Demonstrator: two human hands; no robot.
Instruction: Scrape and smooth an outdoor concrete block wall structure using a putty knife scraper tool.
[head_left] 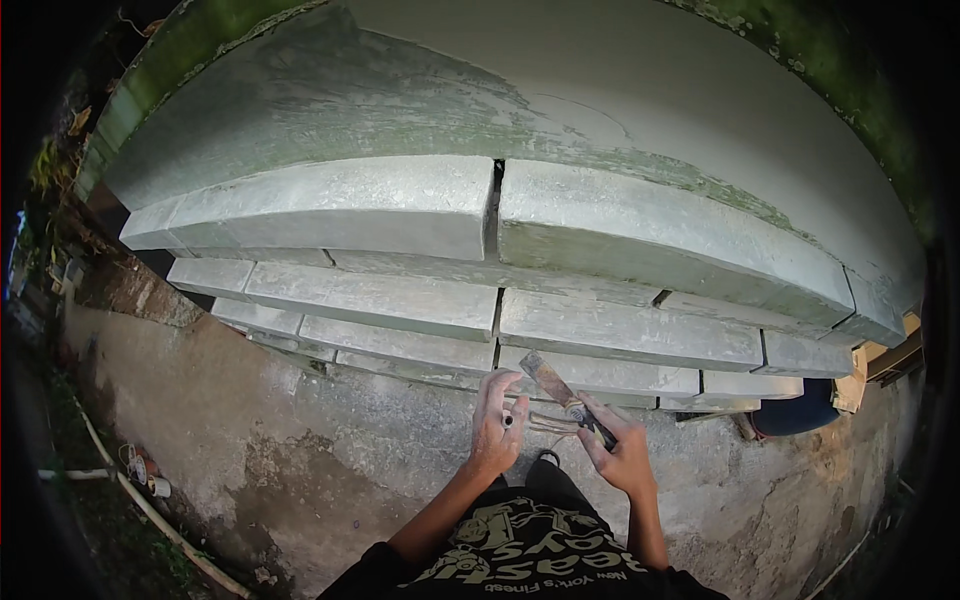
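While you stand over a stained concrete floor point(330, 450), a broad pale wall point(680, 90) with greenish patches curves across the top of your view. Below it run long whitish slabs point(640, 215) in stacked tiers, with dark gaps between their ends. A dark blue container point(800, 408) sits by the tiers' right end, next to some cardboard point(852, 385). Your black printed shirt point(520, 535) fills the lower edge.

Your right hand point(617, 445), dusted with pale powder, is wrapped around the dark handle of a scraper point(568, 402), thumb along the near side and fingers along the far side. Its flat, smeared blade sticks out beyond those fingers, up and to the left, crossing the lowest slabs in your view; you cannot tell from this angle whether it touches them. Your left hand point(493, 435) is beside it, apart from the blade, its powdery fingers curled around a small round-ended piece point(507, 421). That dark end peeks out between them; the rest is hidden by your hand.
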